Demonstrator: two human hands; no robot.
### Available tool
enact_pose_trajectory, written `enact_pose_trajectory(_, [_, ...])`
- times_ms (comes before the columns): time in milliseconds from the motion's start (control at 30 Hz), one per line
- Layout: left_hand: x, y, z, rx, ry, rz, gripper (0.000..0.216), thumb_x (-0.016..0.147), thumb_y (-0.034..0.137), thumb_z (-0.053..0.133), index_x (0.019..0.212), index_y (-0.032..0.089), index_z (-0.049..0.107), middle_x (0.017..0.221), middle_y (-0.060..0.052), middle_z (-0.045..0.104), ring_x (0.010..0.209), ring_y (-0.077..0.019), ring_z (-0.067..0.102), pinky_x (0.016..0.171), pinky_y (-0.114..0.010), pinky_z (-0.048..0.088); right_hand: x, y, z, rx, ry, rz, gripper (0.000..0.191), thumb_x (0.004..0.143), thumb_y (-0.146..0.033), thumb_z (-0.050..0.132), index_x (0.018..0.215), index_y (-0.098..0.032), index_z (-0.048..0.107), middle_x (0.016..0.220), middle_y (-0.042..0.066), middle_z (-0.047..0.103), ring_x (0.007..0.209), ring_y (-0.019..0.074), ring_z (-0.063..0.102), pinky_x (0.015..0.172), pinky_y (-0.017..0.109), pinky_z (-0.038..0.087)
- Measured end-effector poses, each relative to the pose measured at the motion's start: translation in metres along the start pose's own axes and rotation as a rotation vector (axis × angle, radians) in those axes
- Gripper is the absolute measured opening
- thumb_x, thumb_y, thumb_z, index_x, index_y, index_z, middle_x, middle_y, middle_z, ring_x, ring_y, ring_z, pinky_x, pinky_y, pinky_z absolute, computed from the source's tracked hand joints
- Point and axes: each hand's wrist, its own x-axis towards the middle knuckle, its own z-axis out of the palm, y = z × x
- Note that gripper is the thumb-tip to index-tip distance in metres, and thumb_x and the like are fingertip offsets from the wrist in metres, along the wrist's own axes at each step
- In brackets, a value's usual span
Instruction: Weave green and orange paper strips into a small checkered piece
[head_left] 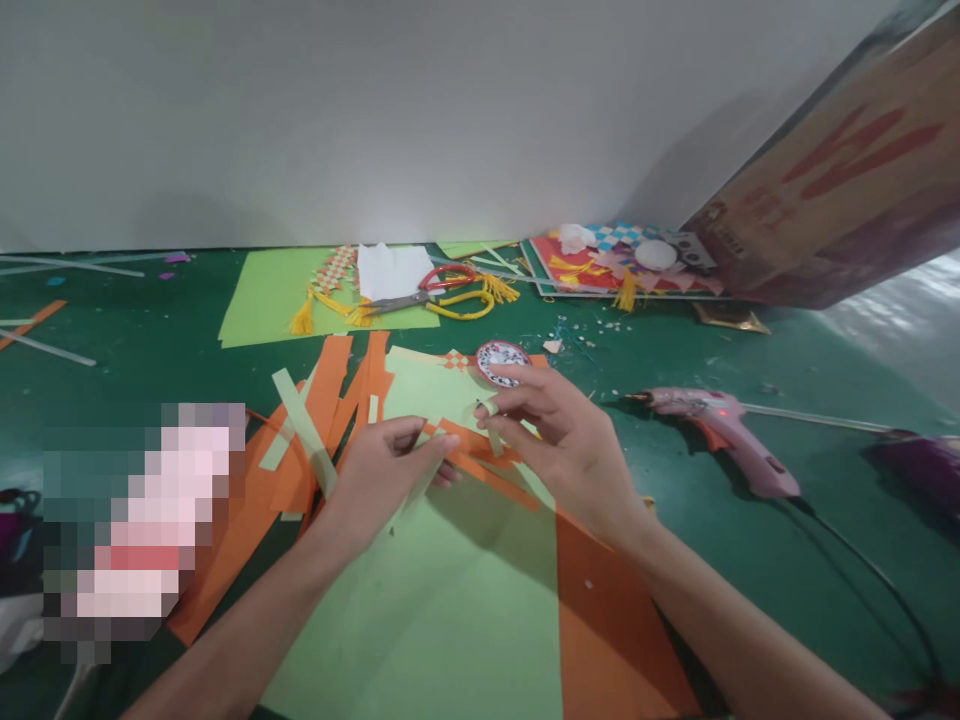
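Orange and pale green paper strips (499, 480) cross each other between my hands, above a light green paper sheet (450, 620). My left hand (394, 465) pinches the woven end of these strips between thumb and fingers. A curled pale green strip (491, 420) is held by the fingertips of my right hand (566, 440). Just behind the right fingers lies a round patterned disc (502, 360) with a red rim. A small orange-and-white checkered woven piece (456, 360) sits beside the disc. Orange sheet paper (615, 620) shows under my right forearm.
A pink glue gun (727, 430) with a lit red light lies right, its cord trailing forward. Scissors (442, 295) rest at the back on green paper (262, 300). Loose orange strips (300, 470) are left of my hands. A cardboard box (840, 180) stands back right; a pixelated area covers the left.
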Motion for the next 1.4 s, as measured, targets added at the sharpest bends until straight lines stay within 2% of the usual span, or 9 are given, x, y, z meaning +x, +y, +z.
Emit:
enact_pose_trajectory(233, [0.0003,-0.0007,-0.0002,-0.003,-0.018,0.006,0.039,0.071,0.034,0.072,0.052,0.020,0.040,0.047,0.007,0.049,0.058,-0.0145,0.067,0.056,-0.022,0.052,0.0013,0.0009,-0.0005,0.037,0.015,-0.001,0.032,0.079,-0.018,0.061,0.111,-0.023,0.059,0.079,0.000,0.070,0.078,0.0152,0.067,0.071,0.030,0.052])
enact_pose_trajectory(533, [-0.0009,0.0026,0.0015,0.002,0.001,0.007,0.034,0.071,0.030,0.071,0.052,0.019,0.045,0.047,0.007,0.050,0.058,-0.0140,0.067,0.055,-0.021,0.051,0.0027,-0.0015,-0.0009,0.111,0.005,0.061,0.034,0.075,-0.018,0.065,0.109,-0.023,0.059,0.077,-0.001,0.069,0.077,0.0149,0.066,0.074,0.030,0.053])
enact_pose_trajectory(767, [0.0002,0.0017,0.0027,0.026,-0.004,0.026,0.028,0.071,0.029,0.070,0.055,0.018,0.051,0.047,0.006,0.055,0.058,-0.0138,0.068,0.056,-0.020,0.052,0.0032,-0.0010,-0.0008,0.105,-0.002,0.040,0.032,0.076,-0.018,0.064,0.107,-0.023,0.060,0.077,-0.001,0.068,0.075,0.0139,0.066,0.071,0.028,0.053])
enact_pose_trajectory(1033, [0.0005,-0.0012,0.0009,0.015,-0.004,0.049,0.030,0.072,0.031,0.070,0.054,0.018,0.048,0.048,0.007,0.053,0.058,-0.0141,0.068,0.056,-0.021,0.052,0.0027,0.0003,-0.0012,0.123,-0.021,0.039,0.032,0.076,-0.019,0.065,0.108,-0.022,0.060,0.078,-0.001,0.068,0.073,0.0133,0.065,0.070,0.028,0.053])
enact_pose_trajectory(1133, [0.0001,-0.0002,0.0012,0.022,-0.001,0.039,0.026,0.072,0.030,0.069,0.056,0.018,0.053,0.048,0.007,0.052,0.058,-0.0144,0.068,0.056,-0.021,0.052,0.0030,-0.0006,-0.0016,0.131,-0.035,0.054,0.031,0.076,-0.019,0.064,0.107,-0.022,0.059,0.078,-0.001,0.067,0.068,0.0123,0.063,0.068,0.029,0.053])
enact_pose_trajectory(1267, [0.0003,0.0001,0.0011,0.041,0.006,0.041,0.021,0.072,0.031,0.070,0.061,0.017,0.058,0.050,0.005,0.056,0.059,-0.0145,0.068,0.057,-0.022,0.051,0.0042,0.0000,-0.0014,0.136,-0.035,0.084,0.034,0.074,-0.020,0.065,0.107,-0.020,0.059,0.075,-0.002,0.065,0.064,0.0113,0.062,0.065,0.028,0.053])
enact_pose_trajectory(1400, [0.0005,0.0000,0.0003,0.061,0.005,0.060,0.023,0.072,0.030,0.070,0.059,0.018,0.056,0.053,0.004,0.061,0.063,-0.0151,0.069,0.060,-0.023,0.051,0.0055,0.0000,-0.0023,0.059,-0.017,0.103,0.029,0.073,-0.022,0.067,0.102,-0.019,0.063,0.072,-0.002,0.063,0.064,0.0112,0.061,0.063,0.026,0.052])
